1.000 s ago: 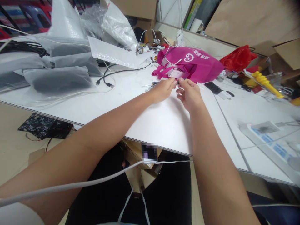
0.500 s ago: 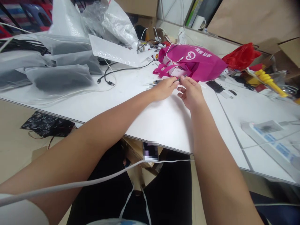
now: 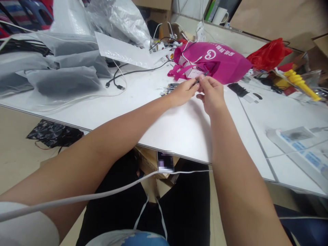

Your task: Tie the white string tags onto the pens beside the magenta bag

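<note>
Slender dark object [image 3: 196, 82] is pinched between a person's two bare hands above a white desk [image 3: 184, 133], its far tip angled toward 1 o'clock. The left hand [image 3: 183, 93], its grip pressed together, holds the near end between thumb and fingers; the right hand [image 3: 214, 94] pinches the object farther along at the fingertips, lower fingers curled inward. What the object is cannot be made out at this size.

Directions are taken from the hands. Thin tools [image 3: 169, 89] lie in a cluster at 9 o'clock, just beside the left hand, with a black cable [image 3: 120, 87] and its plug farther out and grey plastic bags [image 3: 66, 82] beyond. A white bubble envelope [image 3: 123, 51] slants at 10 o'clock. A magenta bag [image 3: 230, 63] with white lettering slumps at 2 o'clock, a small white box [image 3: 193, 72] showing at its open side, near the fingertips. A red plastic bag [image 3: 270, 54] sits farther off at 2 o'clock. A dark cable bundle [image 3: 237, 89] lies at 3 o'clock, with a ridged yellow item [image 3: 301, 84] well apart from it in the same direction. A power strip [image 3: 303, 150] rests at 4 o'clock. A white mug [image 3: 219, 16] stands between 12 and 1 o'clock, behind the desk. At 7 o'clock, below the desk edge, a pixelated item [image 3: 166, 161] appears over a cardboard box [image 3: 147, 160].
</note>
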`<state>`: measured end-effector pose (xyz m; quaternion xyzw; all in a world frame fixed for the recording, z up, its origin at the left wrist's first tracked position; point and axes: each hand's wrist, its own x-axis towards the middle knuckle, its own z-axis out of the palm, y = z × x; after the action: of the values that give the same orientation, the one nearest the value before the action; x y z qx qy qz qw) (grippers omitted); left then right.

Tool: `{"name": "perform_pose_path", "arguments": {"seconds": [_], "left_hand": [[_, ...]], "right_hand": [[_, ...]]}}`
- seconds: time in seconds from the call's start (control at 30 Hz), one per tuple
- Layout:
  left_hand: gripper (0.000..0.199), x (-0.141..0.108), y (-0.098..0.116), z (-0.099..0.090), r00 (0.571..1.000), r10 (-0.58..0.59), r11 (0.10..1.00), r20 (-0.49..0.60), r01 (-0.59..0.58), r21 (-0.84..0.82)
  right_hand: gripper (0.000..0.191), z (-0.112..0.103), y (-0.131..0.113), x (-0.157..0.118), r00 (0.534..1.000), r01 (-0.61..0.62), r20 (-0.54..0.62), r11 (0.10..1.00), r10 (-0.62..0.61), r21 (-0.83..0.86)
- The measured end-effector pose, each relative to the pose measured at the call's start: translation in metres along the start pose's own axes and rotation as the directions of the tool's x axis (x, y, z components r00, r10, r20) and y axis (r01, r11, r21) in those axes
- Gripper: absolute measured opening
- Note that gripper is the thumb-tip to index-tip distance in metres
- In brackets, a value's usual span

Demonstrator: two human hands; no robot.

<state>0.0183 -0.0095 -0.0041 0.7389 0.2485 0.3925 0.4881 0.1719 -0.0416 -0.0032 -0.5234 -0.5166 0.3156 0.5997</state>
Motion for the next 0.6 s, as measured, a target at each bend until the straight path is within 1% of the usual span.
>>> {"name": "perform_pose_path", "arguments": {"seconds": [0.1, 0.17, 0.27, 0.37, 0.47, 0.6], "left_hand": [[0.027, 0.001, 0.002, 0.003, 0.998, -0.008, 1.0, 0.061, 0.009, -0.025], [0.025, 0.002, -0.001, 0.003, 0.997, 0.027, 1.0, 0.072, -0.027, 0.002], [0.023, 0.004, -0.01, 0.002, 0.996, 0.065, 0.994, 0.056, -0.069, 0.079], [0.023, 0.006, -0.02, -0.001, 0.997, 0.05, 0.983, 0.054, -0.059, 0.173], [0.019, 0.006, -0.025, -0.003, 0.997, 0.06, 0.965, 0.056, -0.072, 0.252], [0.015, 0.005, -0.024, -0.005, 0.995, 0.095, 0.953, 0.044, -0.103, 0.284]], "right_hand": [[0.055, -0.007, 0.002, 0.004, 0.998, 0.059, -0.008, 0.998, -0.059, 0.036], [0.053, -0.009, 0.002, 0.006, 0.994, 0.108, -0.016, 0.993, -0.108, 0.036], [0.056, -0.007, 0.006, 0.007, 0.974, 0.216, -0.055, 0.973, -0.22, -0.078], [0.066, -0.004, 0.014, 0.009, 0.945, 0.303, -0.053, 0.922, -0.324, -0.24], [0.071, -0.002, 0.024, 0.012, 0.92, 0.362, -0.02, 0.87, -0.391, -0.336], [0.067, -0.004, 0.03, 0.015, 0.901, 0.394, -0.013, 0.832, -0.433, -0.39]]}}
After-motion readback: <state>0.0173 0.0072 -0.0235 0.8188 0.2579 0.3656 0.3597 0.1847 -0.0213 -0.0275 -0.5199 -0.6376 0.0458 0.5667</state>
